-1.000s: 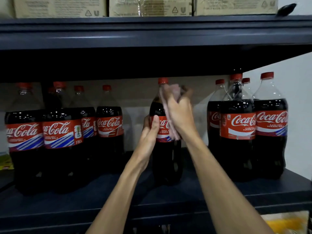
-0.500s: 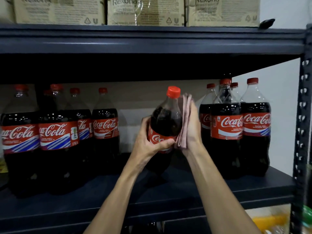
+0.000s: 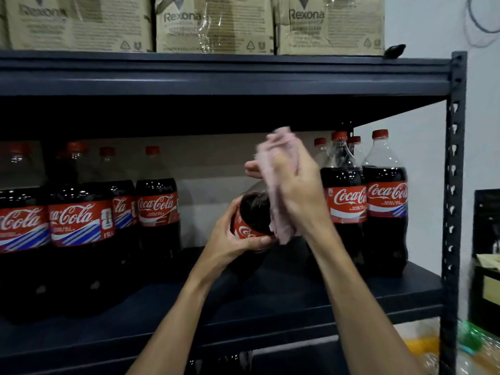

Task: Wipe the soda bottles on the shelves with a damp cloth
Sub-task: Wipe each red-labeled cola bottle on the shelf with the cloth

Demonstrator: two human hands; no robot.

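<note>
A large cola bottle point(image 3: 253, 213) with a red label is tilted toward me, lifted off the dark shelf point(image 3: 270, 301). My left hand point(image 3: 230, 243) grips it round the label from the left. My right hand point(image 3: 296, 190) holds a pink cloth point(image 3: 276, 182) wrapped over the bottle's neck and cap, which are hidden beneath it. The cloth is blurred and hangs down the bottle's right side.
Several cola bottles point(image 3: 81, 220) stand in rows at the left, and more point(image 3: 365, 204) at the right. The upper shelf point(image 3: 216, 74) carries cardboard boxes point(image 3: 213, 23). A perforated steel post point(image 3: 454, 185) marks the right end. A dark crate point(image 3: 487, 253) stands beyond.
The bottle has been lifted off the shelf and tilted toward me. My right hand moved the cloth from the bottle's right side up over its neck and cap.
</note>
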